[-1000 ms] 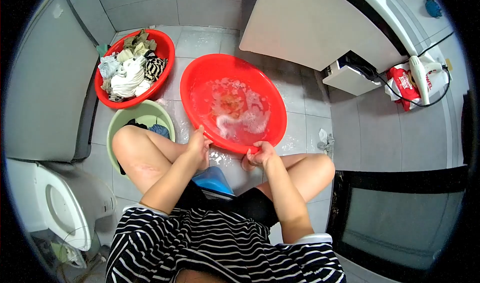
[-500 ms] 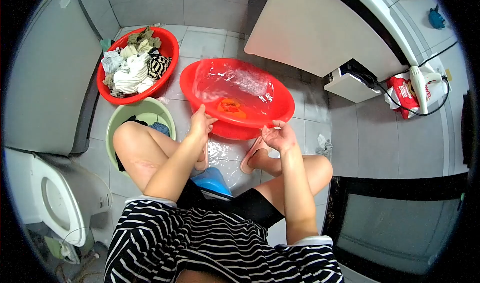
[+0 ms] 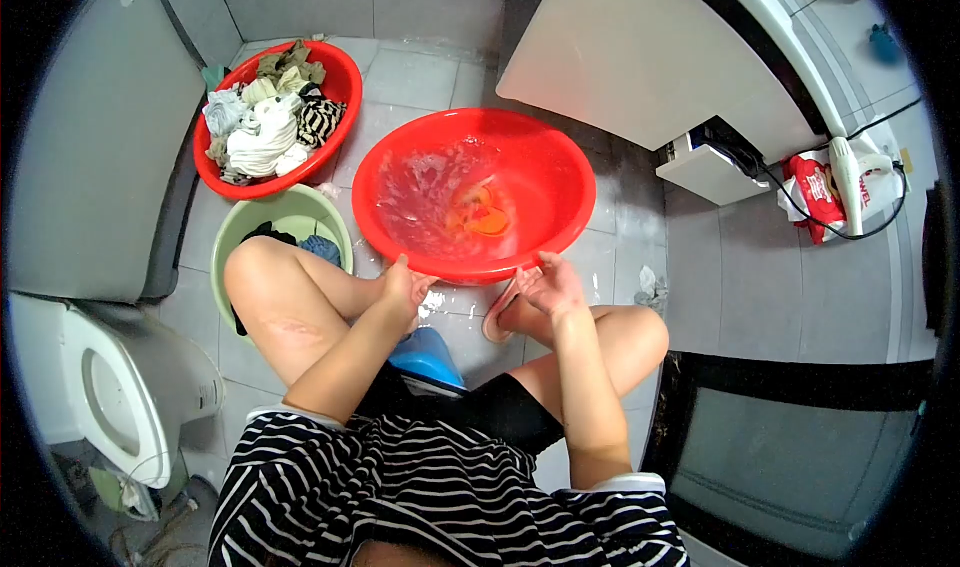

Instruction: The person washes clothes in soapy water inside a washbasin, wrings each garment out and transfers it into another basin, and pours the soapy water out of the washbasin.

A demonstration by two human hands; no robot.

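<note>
A large red basin (image 3: 560,207) stands on the tiles in front of me. Stirred, frothy water (image 3: 420,197) swirls in its left half, around an orange patch (image 3: 485,217) at the bottom that I cannot identify. My left hand (image 3: 403,289) is closed on the near rim, left of its middle. At the near right of the same rim, my right hand (image 3: 550,287) grips with its palm turned up and fingers curled. Parts of the fingertips are hidden at the rim.
Behind on the left, a second red basin (image 3: 350,107) holds piled clothes (image 3: 265,137). A pale green basin (image 3: 345,222) with dark and blue cloth stands beside my knee. A toilet (image 3: 140,407) is at left, a white cabinet (image 3: 640,57) at right. Water wets the floor.
The near rim of the basin has come down from a tilt, and both hands moved lower with it. The water has rushed from the far side toward the left and near part.
</note>
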